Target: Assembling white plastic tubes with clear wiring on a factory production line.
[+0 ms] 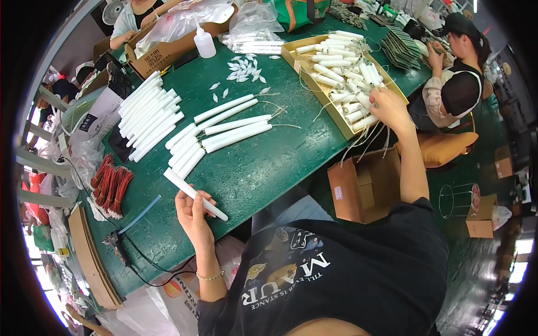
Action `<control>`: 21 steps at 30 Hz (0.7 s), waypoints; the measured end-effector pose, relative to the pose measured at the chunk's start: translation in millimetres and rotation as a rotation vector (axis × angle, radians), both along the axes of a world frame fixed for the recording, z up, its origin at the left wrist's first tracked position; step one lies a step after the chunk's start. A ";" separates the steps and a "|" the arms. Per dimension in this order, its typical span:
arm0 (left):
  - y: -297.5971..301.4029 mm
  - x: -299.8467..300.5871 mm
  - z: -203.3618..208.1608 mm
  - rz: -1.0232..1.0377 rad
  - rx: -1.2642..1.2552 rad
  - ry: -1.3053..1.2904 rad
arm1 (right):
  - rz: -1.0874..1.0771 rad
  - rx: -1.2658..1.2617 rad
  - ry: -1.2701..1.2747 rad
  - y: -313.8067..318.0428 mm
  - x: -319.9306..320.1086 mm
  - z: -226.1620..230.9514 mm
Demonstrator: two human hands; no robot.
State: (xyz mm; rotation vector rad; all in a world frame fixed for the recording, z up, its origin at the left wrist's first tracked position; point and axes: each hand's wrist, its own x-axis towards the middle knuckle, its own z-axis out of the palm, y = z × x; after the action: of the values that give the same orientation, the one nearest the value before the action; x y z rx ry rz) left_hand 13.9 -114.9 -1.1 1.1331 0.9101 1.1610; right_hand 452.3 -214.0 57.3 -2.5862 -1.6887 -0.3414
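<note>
My left hand (pixel 193 215) grips a long white tube (pixel 188 187), which slants over the green table near its front edge. Over at the right, my right hand (pixel 389 106) is in the shallow yellow box (pixel 320 103), its fingers closed on a short white piece (pixel 364 99) among many white tubes with thin wires. Its fingertips are partly hidden. Ahead of my left hand lie several long white tubes (pixel 238 134) with wires at their ends, beside shorter white tubes (pixel 185 151). A larger stack of plain white tubes (pixel 148 115) is at the left.
Small clear-white flame-shaped pieces (pixel 244 68) lie near a white squeeze bottle (pixel 204 43). Red wire bundles (pixel 112 185) and a glue gun (pixel 116 243) with a black cord are at the left. A cardboard box (pixel 367 187) stands below the table edge; a co-worker (pixel 454 78) sits at the right.
</note>
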 end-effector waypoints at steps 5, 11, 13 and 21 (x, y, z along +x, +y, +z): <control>-0.5 -0.9 1.7 -0.012 -0.003 0.027 | 0.037 0.201 0.165 -10.2 -12.2 19.9; -0.9 0.3 1.8 -0.013 0.001 0.017 | 0.213 -0.045 0.409 -8.9 -15.2 23.1; -1.0 -1.0 0.7 -0.010 0.009 0.021 | 0.261 -0.071 0.388 -5.8 -16.8 17.7; -0.2 -3.3 -2.2 -0.017 0.023 0.010 | 0.335 -0.028 0.228 1.9 -37.4 7.0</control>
State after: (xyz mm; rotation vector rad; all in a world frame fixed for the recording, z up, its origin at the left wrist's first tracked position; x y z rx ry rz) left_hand 10.6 -115.2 -3.3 1.1634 0.8954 1.1556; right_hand 414.9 -212.1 64.3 -2.1988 -1.9989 -0.0089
